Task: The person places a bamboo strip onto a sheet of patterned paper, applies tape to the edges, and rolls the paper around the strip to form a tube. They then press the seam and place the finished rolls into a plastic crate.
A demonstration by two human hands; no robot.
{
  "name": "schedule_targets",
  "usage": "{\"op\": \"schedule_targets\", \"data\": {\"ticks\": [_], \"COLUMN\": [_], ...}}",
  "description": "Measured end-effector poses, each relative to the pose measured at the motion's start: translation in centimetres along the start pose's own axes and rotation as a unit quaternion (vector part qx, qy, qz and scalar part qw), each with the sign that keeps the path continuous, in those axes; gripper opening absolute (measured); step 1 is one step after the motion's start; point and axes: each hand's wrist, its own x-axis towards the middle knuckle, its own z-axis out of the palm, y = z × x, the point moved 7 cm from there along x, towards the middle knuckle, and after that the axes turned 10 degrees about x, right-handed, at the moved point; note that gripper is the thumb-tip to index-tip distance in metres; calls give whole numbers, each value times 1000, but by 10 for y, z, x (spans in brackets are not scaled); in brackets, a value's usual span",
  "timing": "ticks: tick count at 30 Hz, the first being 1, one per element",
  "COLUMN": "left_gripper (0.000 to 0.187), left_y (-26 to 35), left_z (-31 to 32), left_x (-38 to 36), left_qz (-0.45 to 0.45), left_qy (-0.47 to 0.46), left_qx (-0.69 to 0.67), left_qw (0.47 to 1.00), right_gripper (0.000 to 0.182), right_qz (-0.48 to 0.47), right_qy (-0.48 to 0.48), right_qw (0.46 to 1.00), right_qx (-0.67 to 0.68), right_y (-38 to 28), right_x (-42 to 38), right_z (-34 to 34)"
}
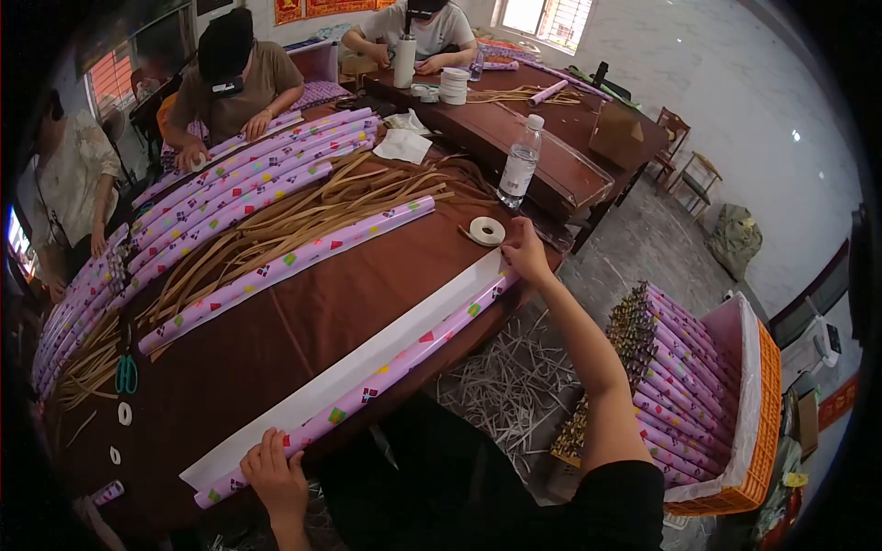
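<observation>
One patterned roll (369, 393) | left grip (274, 479) spread over it | right grip (527, 253): cannot tell | bottle label (519, 173) illegible

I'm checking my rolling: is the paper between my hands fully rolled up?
No, a white strip of paper lies unrolled along the purple roll your left hand touches.

Nothing is legible from where I stand: label (518, 174) on the clear bottle (525, 147) too small to read, red-and-gold wall hangings (323, 7) at the back blurred, pale patch (226, 86) on a co-worker's dark headgear (225, 46) just a smudge, red strip (837, 402) far right too fuzzy.
</observation>
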Motion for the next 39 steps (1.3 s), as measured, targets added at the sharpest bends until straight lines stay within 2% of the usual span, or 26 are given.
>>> {"op": "schedule_targets", "data": {"ticks": [1, 3, 7, 12, 14, 15, 21, 22, 27, 30, 31, 32, 33, 34, 37, 39], "left_gripper": [35, 35, 35, 36, 38, 38, 39, 39, 38, 37, 37, 37, 37, 37, 36, 35], "left_y": [0, 0, 0, 0, 1, -3, 1, 1, 5, 5, 4, 5, 5, 4, 5, 4], "left_z": [0, -1, -1, -3, -6, -6, -8, -6, -6, -8, -8, -9, -10, -11, -12, -13], "left_x": [0, 0, 0, 2, 4, 4, 6, 9, 14, 14, 14, 14, 14, 15, 15, 15], "left_qz": [1, 4, 4, -8, 4, -20, 16, 10, 15, 12, 6, 9, 14, 9, 3, -1], "left_qy": [-2, -4, -9, -7, -4, 0, 15, 16, 21, 33, 37, 38, 40, 43, 40, 37], "left_qx": [3, 7, 1, 7, -6, 7, 7, 11, 6, 4, 4, 10, 16, 17, 13, -4], "left_qw": [1000, 1000, 1000, 1000, 1000, 1000, 1000, 1000, 1000, 999, 999, 999, 999, 999, 999, 999], "right_gripper": [59, 56, 54, 56, 55, 53, 43, 40, 32, 20, 20, 20, 20, 19, 22, 23], "right_qz": [0, 139, 181, 186, 152, 119, -5, -8, 33, 107, 102, 30, -43, -98, -116, -142], "right_qy": [2, -59, -92, -111, -150, -149, -76, -53, -63, -30, -36, -6, 26, 78, 24, -58], "right_qw": [1000, 964, 946, 941, 935, 945, 969, 979, 970, 932, 933, 973, 993, 986, 989, 988], "right_qx": [0, 220, 251, 261, 282, 268, 236, 198, 232, 344, 343, 228, 111, -112, -87, 30], "right_y": [2, 18, 17, 7, 10, 13, 15, 22, 22, 50, 52, 48, 38, -21, -74, -102], "right_x": [5, 8, 9, 0, 2, 4, 11, 16, 22, 31, 29, 29, 31, 7, -6, -12], "right_z": [-6, -3, -5, -9, -6, -7, -4, -3, 5, -4, -2, -8, -10, -10, 22, 59]}}
